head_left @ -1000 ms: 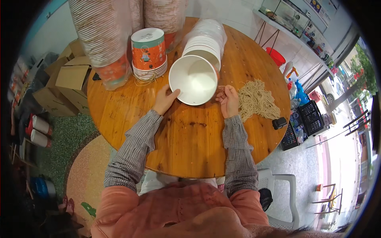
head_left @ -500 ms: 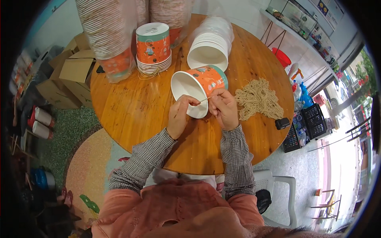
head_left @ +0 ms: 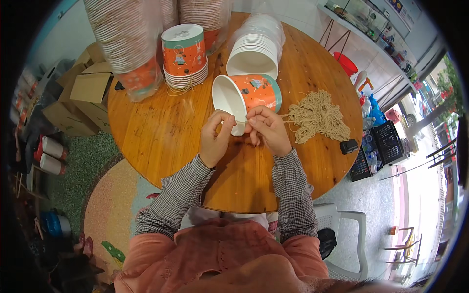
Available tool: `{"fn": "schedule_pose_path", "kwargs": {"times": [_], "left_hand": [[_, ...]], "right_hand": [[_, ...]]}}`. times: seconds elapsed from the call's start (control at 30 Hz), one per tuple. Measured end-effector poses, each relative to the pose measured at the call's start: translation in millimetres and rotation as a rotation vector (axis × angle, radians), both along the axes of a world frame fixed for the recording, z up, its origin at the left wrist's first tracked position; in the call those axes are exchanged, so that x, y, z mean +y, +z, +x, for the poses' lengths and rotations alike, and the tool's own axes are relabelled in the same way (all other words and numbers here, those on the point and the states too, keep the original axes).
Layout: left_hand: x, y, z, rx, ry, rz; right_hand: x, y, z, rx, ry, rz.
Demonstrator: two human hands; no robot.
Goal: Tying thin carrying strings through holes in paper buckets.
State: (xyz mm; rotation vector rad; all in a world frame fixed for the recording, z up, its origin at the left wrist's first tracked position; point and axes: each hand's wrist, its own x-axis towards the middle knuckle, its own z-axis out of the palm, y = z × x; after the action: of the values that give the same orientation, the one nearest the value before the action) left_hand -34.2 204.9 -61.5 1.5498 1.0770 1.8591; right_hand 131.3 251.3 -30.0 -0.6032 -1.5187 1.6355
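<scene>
An orange and teal paper bucket (head_left: 249, 95) with a white inside lies tilted on its side, mouth toward the left, over the round wooden table (head_left: 161, 132). My left hand (head_left: 215, 136) pinches its lower rim. My right hand (head_left: 268, 129) grips the rim beside it and holds a strand of tan string that runs to a loose pile of string (head_left: 317, 117) on the right. A stack of matching orange buckets (head_left: 184, 56) stands upright behind, to the left.
A stack of white lids in plastic (head_left: 256, 49) lies behind the bucket. Tall wrapped bucket stacks (head_left: 129, 44) stand at the table's far left. A small black object (head_left: 349, 145) sits by the right edge. Cardboard boxes (head_left: 83, 97) are on the floor left; a white chair (head_left: 347, 239) is at lower right.
The bucket, first mouth-up on the table, has been lifted and tipped onto its side. Both hands have come together at its lower rim, the right one now with string.
</scene>
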Motion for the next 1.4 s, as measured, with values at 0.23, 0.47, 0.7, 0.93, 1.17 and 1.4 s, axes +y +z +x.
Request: {"fn": "schedule_pose_path", "kwargs": {"times": [0.23,0.47,0.7,0.93,1.17,1.4], "left_hand": [[-4.9,-2.4,-7.3,0.168,0.102,0.023],[-4.3,-2.0,-7.0,0.201,0.065,0.061],[-1.8,-5.4,-5.1,0.218,0.051,0.072],[-1.8,-3.5,-4.6,0.26,0.102,0.139],[0.5,-7.1,-11.0,0.383,0.078,0.074],[3.4,-8.0,-9.4,0.326,0.115,0.139]], "right_hand": [[-17.9,7.4,-14.1,-0.09,-0.048,0.107],[-17.7,8.3,-10.5,-0.286,-0.312,0.552],[-19.5,2.0,-16.6,-0.258,-0.392,0.533],[-21.6,1.0,-18.2,-0.268,-0.36,0.412],[-19.0,-1.3,-17.1,-0.155,-0.276,0.27],[-18.4,6.0,-11.0,-0.224,-0.236,0.286]]}}
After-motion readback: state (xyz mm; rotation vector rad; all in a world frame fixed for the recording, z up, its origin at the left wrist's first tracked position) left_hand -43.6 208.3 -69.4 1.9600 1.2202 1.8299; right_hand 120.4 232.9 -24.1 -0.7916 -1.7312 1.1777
